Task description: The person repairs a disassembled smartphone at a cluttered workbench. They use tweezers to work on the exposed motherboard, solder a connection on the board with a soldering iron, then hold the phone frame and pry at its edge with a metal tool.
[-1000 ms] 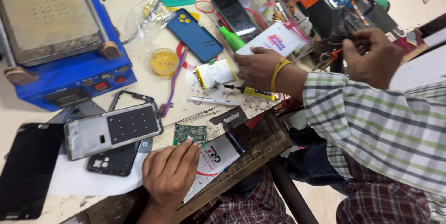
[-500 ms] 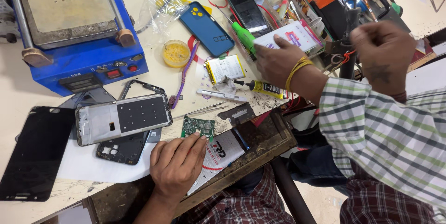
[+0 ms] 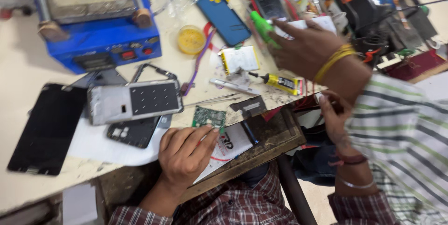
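One hand of ours shows, the left hand (image 3: 184,152). It lies palm down at the near edge of the workbench (image 3: 23,57), fingers loosely bent and gripping nothing. The fingertips (image 3: 211,131) touch the lower edge of the green circuit board (image 3: 208,116). Our right hand is out of view.

We take the circuit board as our mark. It lies flat near the bench's front edge, and just below it a white printed sheet (image 3: 231,148) sits partly under our fingers. Just to its left lies a silver phone frame (image 3: 134,102), overlapping a dark phone part (image 3: 133,132). Farther left is a black screen panel (image 3: 49,127). Well above and left of the board stands a blue box-shaped machine (image 3: 100,43) with a flat plate on top. Just above the board we see thin tweezers (image 3: 217,99), and up to its right a small glue tube (image 3: 280,82). Straight above, farther off, are a round yellow pot (image 3: 191,39) and a blue phone (image 3: 224,16).

Right of the board, a co-worker in a striped sleeve reaches one hand (image 3: 303,47) over the bench, fingers spread beside a green-handled tool (image 3: 261,25). The co-worker's other hand (image 3: 333,117) hangs off the bench edge, and we cannot tell its grip.
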`<state>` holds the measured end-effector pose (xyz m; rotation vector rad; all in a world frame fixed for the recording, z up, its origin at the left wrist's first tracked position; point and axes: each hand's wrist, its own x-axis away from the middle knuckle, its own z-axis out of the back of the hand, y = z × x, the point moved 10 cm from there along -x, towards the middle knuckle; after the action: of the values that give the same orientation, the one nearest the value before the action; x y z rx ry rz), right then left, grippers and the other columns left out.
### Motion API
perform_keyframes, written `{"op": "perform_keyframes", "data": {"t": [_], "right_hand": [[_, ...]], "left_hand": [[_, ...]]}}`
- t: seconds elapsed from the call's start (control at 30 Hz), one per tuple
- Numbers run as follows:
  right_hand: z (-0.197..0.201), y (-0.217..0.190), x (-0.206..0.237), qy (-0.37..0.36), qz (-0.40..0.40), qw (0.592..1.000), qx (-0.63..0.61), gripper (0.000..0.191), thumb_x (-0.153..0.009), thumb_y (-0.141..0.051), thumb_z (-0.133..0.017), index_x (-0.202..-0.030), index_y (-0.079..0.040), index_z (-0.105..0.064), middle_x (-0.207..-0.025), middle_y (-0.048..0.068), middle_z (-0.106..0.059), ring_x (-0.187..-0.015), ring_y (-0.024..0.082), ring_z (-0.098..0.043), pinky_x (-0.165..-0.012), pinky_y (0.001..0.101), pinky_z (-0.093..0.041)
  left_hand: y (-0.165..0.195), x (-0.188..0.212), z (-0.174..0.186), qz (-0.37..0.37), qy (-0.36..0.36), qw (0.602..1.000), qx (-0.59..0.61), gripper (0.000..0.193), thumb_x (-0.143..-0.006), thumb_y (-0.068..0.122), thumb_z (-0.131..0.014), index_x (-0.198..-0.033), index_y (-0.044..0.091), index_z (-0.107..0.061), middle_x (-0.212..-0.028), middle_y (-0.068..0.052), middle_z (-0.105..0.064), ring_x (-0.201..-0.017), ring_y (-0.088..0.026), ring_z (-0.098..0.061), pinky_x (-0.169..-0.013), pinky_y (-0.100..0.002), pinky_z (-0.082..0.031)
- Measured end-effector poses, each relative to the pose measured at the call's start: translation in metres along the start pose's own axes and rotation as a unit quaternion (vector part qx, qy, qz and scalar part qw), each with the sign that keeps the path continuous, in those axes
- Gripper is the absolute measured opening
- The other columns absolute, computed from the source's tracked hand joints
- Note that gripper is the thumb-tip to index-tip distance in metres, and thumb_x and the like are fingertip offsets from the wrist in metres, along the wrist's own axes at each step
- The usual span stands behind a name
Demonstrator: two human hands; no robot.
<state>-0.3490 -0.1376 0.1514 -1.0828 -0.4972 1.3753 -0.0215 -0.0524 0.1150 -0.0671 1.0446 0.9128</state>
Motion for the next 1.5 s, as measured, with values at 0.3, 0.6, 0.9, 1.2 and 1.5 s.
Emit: {"op": "perform_keyframes", "data": {"t": [0.3, 0.6, 0.9, 1.2, 1.5], "right_hand": [[-0.049, 0.022, 0.112, -0.048, 0.168, 0.972, 0.158, 0.015, -0.090, -0.004, -0.076, -0.105, -0.005, -0.075, -0.092, 0.010, -0.072, -0.081, 0.020, -0.071, -0.074, 0.0311, -0.054], [-0.114, 0.019, 0.142, -0.167, 0.179, 0.964, 0.103, 0.015, -0.083, -0.004, -0.078, -0.098, -0.006, -0.075, -0.091, 0.008, -0.074, -0.078, 0.022, -0.072, -0.068, 0.0317, -0.055], [-0.121, 0.007, 0.149, -0.159, 0.235, 0.949, 0.136, 0.021, -0.079, -0.005, -0.080, -0.099, -0.006, -0.075, -0.090, 0.009, -0.074, -0.075, 0.026, -0.069, -0.067, 0.0368, -0.054], [-0.115, 0.011, 0.150, -0.153, 0.232, 0.955, 0.101, 0.020, -0.081, -0.004, -0.078, -0.100, -0.005, -0.074, -0.092, 0.010, -0.074, -0.079, 0.026, -0.071, -0.069, 0.0348, -0.055], [-0.106, 0.005, 0.143, -0.160, 0.085, 0.983, -0.032, 0.013, -0.093, -0.006, -0.071, -0.104, -0.002, -0.074, -0.093, 0.009, -0.075, -0.081, 0.016, -0.072, -0.071, 0.0265, -0.055]], "left_hand": [[0.018, 0.007, 0.030, -0.102, 0.021, 0.995, 0.009, 0.027, -0.093, 0.016, -0.079, -0.120, 0.013, -0.077, -0.119, -0.003, -0.074, -0.115, -0.020, -0.067, -0.102, -0.039, -0.055], [-0.050, -0.025, 0.059, 0.064, -0.112, 0.984, -0.123, 0.040, -0.097, 0.027, -0.074, -0.135, 0.015, -0.066, -0.140, -0.005, -0.066, -0.140, -0.025, -0.053, -0.122, -0.054, -0.033], [-0.132, -0.050, 0.065, 0.150, -0.285, 0.934, -0.156, 0.093, -0.065, 0.042, -0.088, -0.146, 0.010, -0.055, -0.140, -0.013, -0.061, -0.135, -0.030, -0.050, -0.115, -0.049, -0.031], [-0.095, -0.058, 0.106, 0.113, -0.184, 0.960, -0.176, 0.088, -0.062, 0.031, -0.095, -0.140, 0.010, -0.061, -0.134, -0.012, -0.064, -0.126, -0.033, -0.055, -0.108, -0.046, -0.043], [-0.042, -0.024, 0.134, 0.115, -0.078, 0.984, -0.111, 0.093, -0.059, 0.032, -0.099, -0.139, 0.006, -0.059, -0.131, -0.015, -0.063, -0.122, -0.034, -0.059, -0.105, -0.047, -0.049]]}}
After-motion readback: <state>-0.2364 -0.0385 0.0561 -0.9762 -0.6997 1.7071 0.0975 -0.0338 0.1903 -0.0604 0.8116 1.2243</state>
